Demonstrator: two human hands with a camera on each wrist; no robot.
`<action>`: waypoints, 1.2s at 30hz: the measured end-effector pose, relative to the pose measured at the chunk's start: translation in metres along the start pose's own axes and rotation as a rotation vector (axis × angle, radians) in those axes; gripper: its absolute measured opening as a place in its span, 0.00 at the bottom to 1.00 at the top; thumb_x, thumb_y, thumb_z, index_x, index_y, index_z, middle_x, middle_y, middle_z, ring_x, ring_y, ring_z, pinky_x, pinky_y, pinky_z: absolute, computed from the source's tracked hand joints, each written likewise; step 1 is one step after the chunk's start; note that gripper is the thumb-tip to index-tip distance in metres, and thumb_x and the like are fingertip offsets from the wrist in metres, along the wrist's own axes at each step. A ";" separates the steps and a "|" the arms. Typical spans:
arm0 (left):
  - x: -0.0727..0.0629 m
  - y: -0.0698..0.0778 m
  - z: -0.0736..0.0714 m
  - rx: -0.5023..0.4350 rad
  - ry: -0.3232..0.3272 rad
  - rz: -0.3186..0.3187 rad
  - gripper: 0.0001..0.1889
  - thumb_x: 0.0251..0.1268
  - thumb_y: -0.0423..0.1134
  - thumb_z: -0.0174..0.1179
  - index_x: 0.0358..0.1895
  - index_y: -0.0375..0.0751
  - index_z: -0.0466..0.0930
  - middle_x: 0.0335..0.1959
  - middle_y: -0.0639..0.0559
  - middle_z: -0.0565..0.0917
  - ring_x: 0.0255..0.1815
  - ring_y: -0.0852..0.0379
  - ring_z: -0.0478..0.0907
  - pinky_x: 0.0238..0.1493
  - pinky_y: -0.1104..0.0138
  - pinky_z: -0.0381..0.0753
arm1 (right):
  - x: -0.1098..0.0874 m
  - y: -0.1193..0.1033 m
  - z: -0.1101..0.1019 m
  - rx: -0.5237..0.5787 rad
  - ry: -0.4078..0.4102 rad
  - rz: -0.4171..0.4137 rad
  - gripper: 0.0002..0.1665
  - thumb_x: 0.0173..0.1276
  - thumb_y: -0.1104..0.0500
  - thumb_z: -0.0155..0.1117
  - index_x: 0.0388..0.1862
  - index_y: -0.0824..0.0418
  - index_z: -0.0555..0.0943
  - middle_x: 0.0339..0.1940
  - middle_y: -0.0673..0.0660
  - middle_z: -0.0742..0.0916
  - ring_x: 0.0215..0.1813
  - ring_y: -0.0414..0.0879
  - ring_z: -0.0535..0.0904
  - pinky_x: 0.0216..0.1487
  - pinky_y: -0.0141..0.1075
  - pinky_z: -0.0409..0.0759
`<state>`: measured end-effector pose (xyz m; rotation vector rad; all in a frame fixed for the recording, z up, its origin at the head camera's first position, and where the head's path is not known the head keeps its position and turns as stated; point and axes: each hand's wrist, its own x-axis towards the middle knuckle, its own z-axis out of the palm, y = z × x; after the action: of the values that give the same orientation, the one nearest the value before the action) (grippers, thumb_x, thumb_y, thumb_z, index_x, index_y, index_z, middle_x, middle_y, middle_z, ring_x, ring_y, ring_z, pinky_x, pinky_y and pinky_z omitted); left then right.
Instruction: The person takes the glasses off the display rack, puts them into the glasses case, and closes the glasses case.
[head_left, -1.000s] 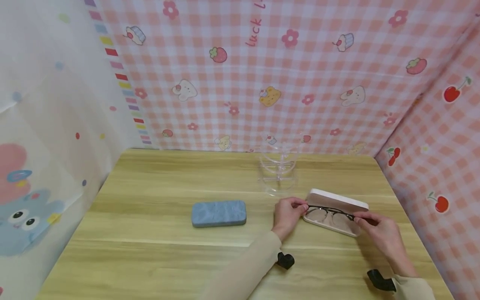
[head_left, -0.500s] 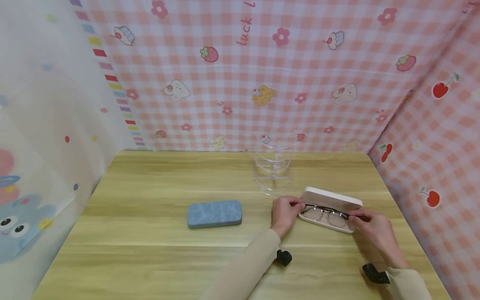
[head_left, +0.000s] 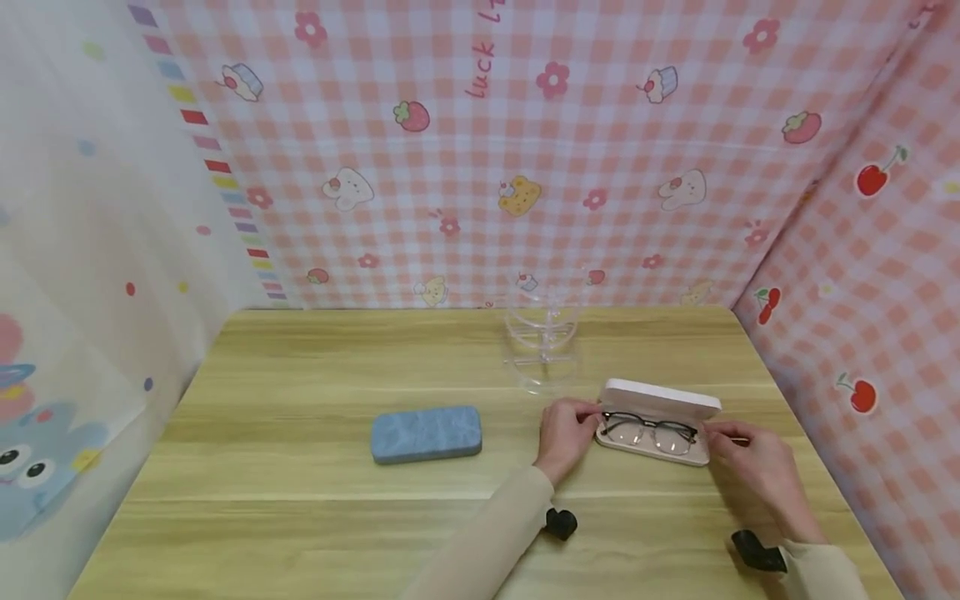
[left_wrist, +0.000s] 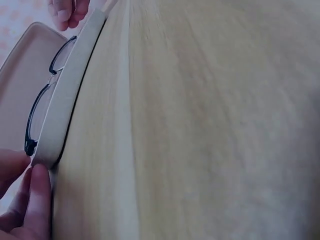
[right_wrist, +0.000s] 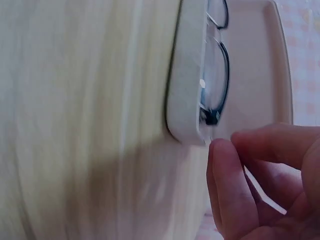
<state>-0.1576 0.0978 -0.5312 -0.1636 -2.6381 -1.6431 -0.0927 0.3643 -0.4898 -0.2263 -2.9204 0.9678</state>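
Note:
Black-rimmed eyeglasses (head_left: 649,432) lie lenses up inside an open pale pink glasses case (head_left: 660,400), its lid standing at the far side. My left hand (head_left: 564,433) is at the case's left end. In the left wrist view its fingertips (left_wrist: 40,175) touch the case's end, close to the frame's corner. Beyond the right end, my right hand (head_left: 757,462) has thumb and fingers loosely bent, with nothing visible between them. The right wrist view shows a small gap between those fingertips (right_wrist: 225,150) and the eyeglasses (right_wrist: 226,75). The temples are hidden.
A closed blue glasses case (head_left: 426,434) lies left of my left hand. Behind the pink case stands a clear tiered display stand (head_left: 545,342), hard to see. Patterned cloth (head_left: 450,150) hangs along the back and sides of the wooden table (head_left: 300,517).
The eyeglasses have gone down into the pink case. My right hand has let go of their right end and drawn slightly away; the left has loosened from the other end. The head view shifted a little.

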 end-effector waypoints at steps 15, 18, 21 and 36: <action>0.012 0.008 -0.006 -0.218 -0.050 -0.188 0.18 0.70 0.58 0.64 0.49 0.50 0.90 0.39 0.57 0.90 0.42 0.61 0.85 0.48 0.63 0.83 | 0.023 -0.016 0.000 0.311 -0.206 0.054 0.43 0.85 0.39 0.40 0.76 0.76 0.61 0.65 0.85 0.74 0.56 0.66 0.83 0.42 0.38 0.89; 0.012 0.012 -0.006 -0.218 -0.087 -0.208 0.22 0.68 0.63 0.64 0.51 0.51 0.90 0.42 0.55 0.90 0.44 0.59 0.85 0.50 0.61 0.83 | 0.024 -0.014 0.002 0.360 -0.224 0.071 0.41 0.86 0.40 0.41 0.75 0.76 0.61 0.66 0.86 0.71 0.57 0.66 0.82 0.43 0.40 0.89; 0.013 0.015 -0.008 -0.218 -0.108 -0.215 0.23 0.66 0.64 0.65 0.52 0.52 0.89 0.42 0.54 0.90 0.43 0.58 0.86 0.50 0.60 0.84 | 0.024 -0.011 0.002 0.393 -0.236 0.062 0.40 0.86 0.42 0.43 0.74 0.76 0.61 0.67 0.85 0.71 0.57 0.62 0.81 0.44 0.42 0.90; 0.011 0.014 -0.017 -0.329 -0.190 -0.220 0.18 0.61 0.54 0.74 0.49 0.50 0.86 0.44 0.55 0.89 0.46 0.59 0.85 0.52 0.63 0.84 | 0.023 0.001 -0.008 0.549 -0.390 -0.054 0.30 0.85 0.53 0.51 0.72 0.74 0.63 0.66 0.76 0.72 0.56 0.42 0.81 0.51 0.47 0.88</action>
<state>-0.1675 0.0901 -0.5101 -0.0373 -2.5707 -2.2346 -0.1147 0.3735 -0.4836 0.0813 -2.7919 1.9297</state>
